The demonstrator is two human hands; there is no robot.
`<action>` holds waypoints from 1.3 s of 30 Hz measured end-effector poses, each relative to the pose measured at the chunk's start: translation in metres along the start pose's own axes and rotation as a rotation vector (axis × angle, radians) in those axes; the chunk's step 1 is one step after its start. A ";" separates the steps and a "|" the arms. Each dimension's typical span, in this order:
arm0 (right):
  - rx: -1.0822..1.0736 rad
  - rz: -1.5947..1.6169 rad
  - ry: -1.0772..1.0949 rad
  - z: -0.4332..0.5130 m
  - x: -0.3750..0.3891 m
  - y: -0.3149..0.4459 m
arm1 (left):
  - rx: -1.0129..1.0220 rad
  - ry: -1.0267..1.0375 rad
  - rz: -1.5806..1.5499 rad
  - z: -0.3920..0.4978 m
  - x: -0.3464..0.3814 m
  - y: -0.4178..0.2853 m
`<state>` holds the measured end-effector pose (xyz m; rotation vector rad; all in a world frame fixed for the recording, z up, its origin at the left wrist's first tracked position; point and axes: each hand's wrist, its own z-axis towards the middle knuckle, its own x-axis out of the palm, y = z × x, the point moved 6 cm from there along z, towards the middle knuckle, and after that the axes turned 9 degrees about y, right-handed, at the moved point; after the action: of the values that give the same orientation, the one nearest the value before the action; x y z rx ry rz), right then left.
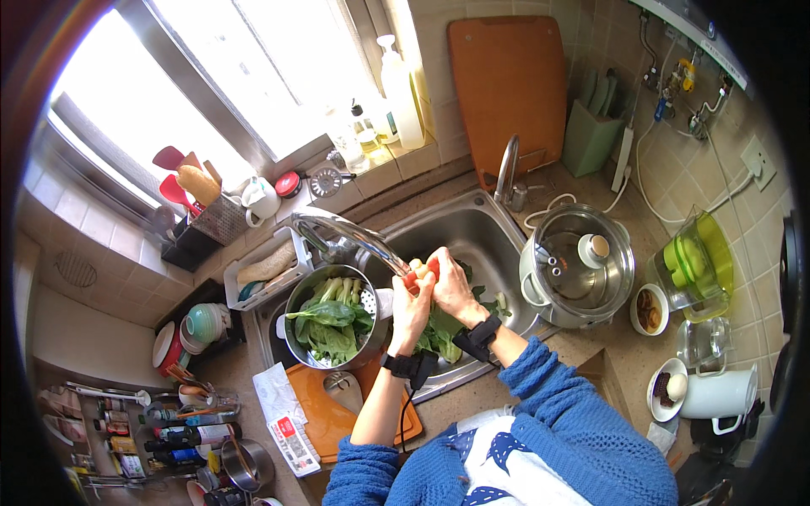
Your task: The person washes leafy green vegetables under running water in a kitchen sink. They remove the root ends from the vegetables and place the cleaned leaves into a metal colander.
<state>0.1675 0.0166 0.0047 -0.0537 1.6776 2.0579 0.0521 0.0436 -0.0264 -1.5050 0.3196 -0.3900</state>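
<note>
Under the spout of the curved chrome tap [373,240], my left hand [410,310] and my right hand [454,284] meet above the stainless steel sink [500,243]. Their fingers close around a small pale yellow piece of food [417,271]; what kind it is, I cannot tell. Below my wrists, leafy greens [440,332] lie in the sink, partly hidden by my hands and arms. To the left, a metal strainer pot [378,335] with holes in its base holds more leafy greens [332,316].
An orange cutting board [398,411] with a slotted metal utensil [343,389] lies at the near left. A glass-lidded pot [576,272] stands right of the sink, near a small bowl of brown food [650,310]. A white basket [269,269] sits behind the strainer pot.
</note>
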 end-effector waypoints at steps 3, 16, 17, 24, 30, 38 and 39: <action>-0.039 0.036 0.119 -0.003 0.001 0.003 | -0.010 0.061 -0.084 0.007 -0.006 0.007; 0.159 0.600 0.472 -0.007 0.010 -0.044 | -0.019 0.352 -0.154 0.000 -0.013 0.008; 0.173 0.622 0.475 -0.007 0.010 -0.045 | -0.008 0.346 -0.075 -0.001 -0.011 0.008; 0.189 0.569 0.446 -0.014 0.006 -0.036 | -0.026 0.307 0.241 0.000 -0.013 0.012; 0.198 0.591 0.578 -0.010 -0.003 -0.025 | -0.061 0.390 0.141 -0.003 -0.019 0.002; 0.200 0.289 0.622 -0.007 -0.008 -0.027 | 0.039 0.429 0.303 -0.005 -0.006 -0.006; 0.178 0.274 0.610 -0.006 -0.008 -0.027 | 0.074 0.414 0.347 -0.004 -0.005 -0.006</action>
<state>0.1835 0.0114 -0.0191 -0.4560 2.3372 2.2177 0.0458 0.0417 -0.0206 -1.2580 0.8703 -0.4273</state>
